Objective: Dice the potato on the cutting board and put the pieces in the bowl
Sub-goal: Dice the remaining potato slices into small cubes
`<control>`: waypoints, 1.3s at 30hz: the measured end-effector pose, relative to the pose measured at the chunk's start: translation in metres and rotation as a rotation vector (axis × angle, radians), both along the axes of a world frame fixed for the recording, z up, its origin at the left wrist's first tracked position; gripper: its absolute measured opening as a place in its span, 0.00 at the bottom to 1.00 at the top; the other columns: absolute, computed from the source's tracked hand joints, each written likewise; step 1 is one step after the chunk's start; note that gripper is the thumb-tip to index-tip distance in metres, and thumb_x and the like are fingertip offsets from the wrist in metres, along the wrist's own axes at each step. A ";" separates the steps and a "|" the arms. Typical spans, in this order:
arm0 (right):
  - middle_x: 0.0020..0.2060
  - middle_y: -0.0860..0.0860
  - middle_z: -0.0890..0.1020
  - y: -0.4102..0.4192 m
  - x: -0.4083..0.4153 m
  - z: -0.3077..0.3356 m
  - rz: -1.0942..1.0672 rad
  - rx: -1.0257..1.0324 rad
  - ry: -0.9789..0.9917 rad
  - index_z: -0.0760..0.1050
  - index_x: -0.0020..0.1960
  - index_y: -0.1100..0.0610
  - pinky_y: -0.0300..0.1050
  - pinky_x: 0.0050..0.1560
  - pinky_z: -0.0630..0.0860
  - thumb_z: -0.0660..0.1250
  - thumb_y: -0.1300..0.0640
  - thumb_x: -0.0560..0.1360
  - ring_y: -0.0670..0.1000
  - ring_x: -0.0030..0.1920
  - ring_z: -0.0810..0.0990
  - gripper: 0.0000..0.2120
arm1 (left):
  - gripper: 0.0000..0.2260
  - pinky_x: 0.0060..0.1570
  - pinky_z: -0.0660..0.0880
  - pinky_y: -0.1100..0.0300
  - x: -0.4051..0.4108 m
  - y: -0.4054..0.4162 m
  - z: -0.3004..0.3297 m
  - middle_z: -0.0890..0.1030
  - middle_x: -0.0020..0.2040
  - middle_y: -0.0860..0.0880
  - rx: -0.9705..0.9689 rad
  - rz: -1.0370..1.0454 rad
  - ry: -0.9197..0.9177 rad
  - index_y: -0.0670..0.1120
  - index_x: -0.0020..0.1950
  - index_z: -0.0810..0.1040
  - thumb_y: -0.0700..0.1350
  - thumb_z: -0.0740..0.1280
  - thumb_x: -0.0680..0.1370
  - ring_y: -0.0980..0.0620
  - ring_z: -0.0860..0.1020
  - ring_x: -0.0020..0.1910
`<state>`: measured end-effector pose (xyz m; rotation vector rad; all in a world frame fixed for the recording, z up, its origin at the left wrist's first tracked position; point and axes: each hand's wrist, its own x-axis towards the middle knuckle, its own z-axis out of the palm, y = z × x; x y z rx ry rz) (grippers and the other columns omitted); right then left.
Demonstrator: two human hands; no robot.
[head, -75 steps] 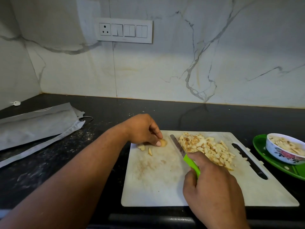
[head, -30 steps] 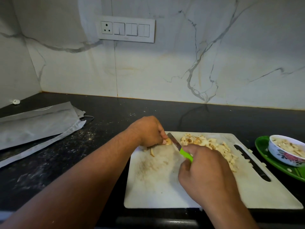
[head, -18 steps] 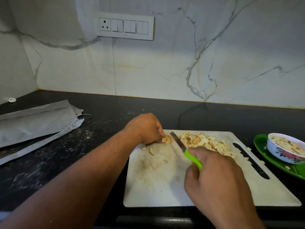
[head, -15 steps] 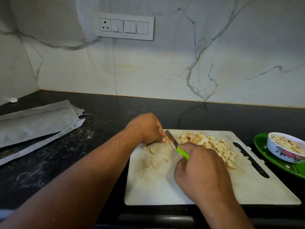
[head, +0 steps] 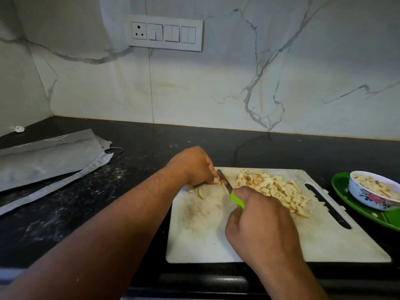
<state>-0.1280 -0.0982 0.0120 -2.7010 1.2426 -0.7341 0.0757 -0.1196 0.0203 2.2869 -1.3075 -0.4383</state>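
Knife [head: 225,183] has stayed at potato [head: 220,181]; both hands gripping, black counter [head: 138,161].

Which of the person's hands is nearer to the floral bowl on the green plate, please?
The right. The right hand, gripping the knife, is mid-board, nearer the bowl on the right. The left hand is at the cutting board's far-left corner, farther away.

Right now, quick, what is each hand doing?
Left hand: fingers pinching the last potato piece on the cutting board.
Right hand: closed around the green-handled knife.
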 end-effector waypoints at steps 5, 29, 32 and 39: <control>0.49 0.43 0.81 0.005 -0.012 -0.008 0.064 0.043 -0.012 0.70 0.67 0.41 0.36 0.48 0.72 0.59 0.50 0.77 0.45 0.50 0.78 0.19 | 0.05 0.57 0.82 0.53 0.002 -0.002 -0.001 0.86 0.43 0.55 0.002 0.024 0.023 0.54 0.40 0.86 0.50 0.80 0.73 0.56 0.83 0.45; 0.28 0.41 0.77 -0.014 -0.053 0.001 0.105 0.165 -0.193 0.78 0.54 0.41 0.32 0.26 0.67 0.68 0.53 0.73 0.42 0.30 0.76 0.12 | 0.05 0.50 0.80 0.60 0.020 0.000 -0.006 0.86 0.42 0.57 -0.040 -0.108 0.062 0.53 0.44 0.88 0.52 0.80 0.73 0.58 0.84 0.45; 0.26 0.46 0.76 -0.024 -0.052 -0.015 0.148 0.214 -0.349 0.78 0.56 0.42 0.43 0.22 0.68 0.68 0.59 0.75 0.48 0.24 0.72 0.14 | 0.02 0.51 0.81 0.60 0.021 0.002 -0.003 0.87 0.44 0.58 -0.067 -0.175 0.014 0.55 0.47 0.88 0.51 0.77 0.76 0.58 0.84 0.46; 0.26 0.50 0.75 -0.029 -0.054 -0.028 0.207 0.263 -0.490 0.79 0.57 0.41 0.48 0.26 0.71 0.69 0.59 0.75 0.51 0.26 0.73 0.15 | 0.15 0.61 0.76 0.58 0.020 -0.009 -0.002 0.75 0.65 0.62 0.032 -0.433 -0.139 0.65 0.65 0.82 0.49 0.72 0.80 0.56 0.79 0.59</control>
